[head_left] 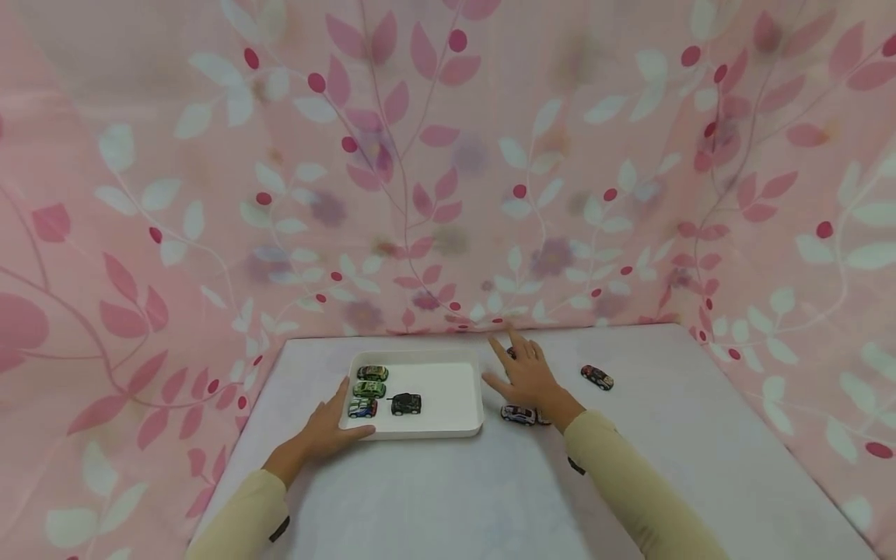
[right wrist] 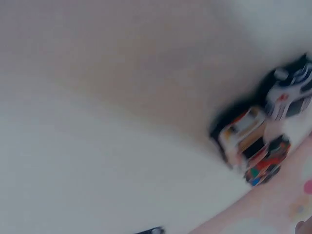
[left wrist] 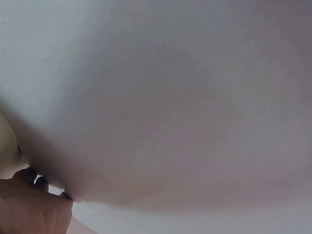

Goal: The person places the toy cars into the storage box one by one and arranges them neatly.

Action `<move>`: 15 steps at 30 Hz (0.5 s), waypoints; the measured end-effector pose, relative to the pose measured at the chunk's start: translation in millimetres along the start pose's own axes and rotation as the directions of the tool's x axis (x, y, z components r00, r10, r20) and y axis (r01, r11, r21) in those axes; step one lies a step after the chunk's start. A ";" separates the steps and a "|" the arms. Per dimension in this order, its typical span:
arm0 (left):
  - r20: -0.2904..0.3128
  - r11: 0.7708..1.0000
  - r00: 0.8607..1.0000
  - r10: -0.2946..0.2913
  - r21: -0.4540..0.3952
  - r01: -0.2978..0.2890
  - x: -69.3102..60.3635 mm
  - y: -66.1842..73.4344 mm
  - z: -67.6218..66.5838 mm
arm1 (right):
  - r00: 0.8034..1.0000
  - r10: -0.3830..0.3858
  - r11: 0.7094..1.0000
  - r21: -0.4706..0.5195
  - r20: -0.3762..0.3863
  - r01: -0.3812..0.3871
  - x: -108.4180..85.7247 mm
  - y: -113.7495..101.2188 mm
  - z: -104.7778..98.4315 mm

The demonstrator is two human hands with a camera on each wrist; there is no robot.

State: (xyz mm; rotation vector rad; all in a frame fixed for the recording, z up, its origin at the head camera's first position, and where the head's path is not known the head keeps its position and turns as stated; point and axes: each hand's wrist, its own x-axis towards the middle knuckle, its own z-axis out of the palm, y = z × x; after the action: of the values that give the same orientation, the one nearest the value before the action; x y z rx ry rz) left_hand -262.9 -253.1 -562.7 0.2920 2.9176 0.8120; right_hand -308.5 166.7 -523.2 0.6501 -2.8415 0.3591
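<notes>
White tray (head_left: pixel 451 389) on the worktop (head_left: pixel 434 498): three toy cars (head_left: pixel 369 389) line its left end, a dark toy vehicle (head_left: pixel 406 404) near them. Left grip (head_left: pixel 326 430) touches the tray's left side, fingers extended, thumb at the near rim. Right grip (head_left: pixel 528 379), spread wide, is right of the tray at a partly hidden car (head_left: pixel 512 352). Nearer the front, a pale car (head_left: pixel 518 414) stands beside another car (head_left: pixel 543 418); a patterned car (head_left: pixel 597 377) lies well apart, right. Pink floral cloth (head_left: pixel 448 257) backs the worktop.
</notes>
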 end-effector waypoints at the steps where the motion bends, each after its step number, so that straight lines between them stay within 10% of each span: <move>1: 0.002 1.000 1.000 -0.004 -0.002 0.004 0.2 0.2 1.0 | 1.000 0.008 1.000 -0.010 -0.008 -0.008 -1.3 5.7 -1.5; 15: 0.003 1.000 1.000 -0.012 -0.002 0.012 -0.7 -0.4 -0.8 | 0.986 0.163 0.985 -0.056 0.038 -0.160 -38.5 61.5 -8.9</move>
State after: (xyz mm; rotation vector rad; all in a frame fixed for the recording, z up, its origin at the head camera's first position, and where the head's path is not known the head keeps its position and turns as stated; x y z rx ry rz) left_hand -262.5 -253.9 -562.2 0.2757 2.9123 0.8121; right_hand -300.9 238.3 -536.1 0.4232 -2.9416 0.2975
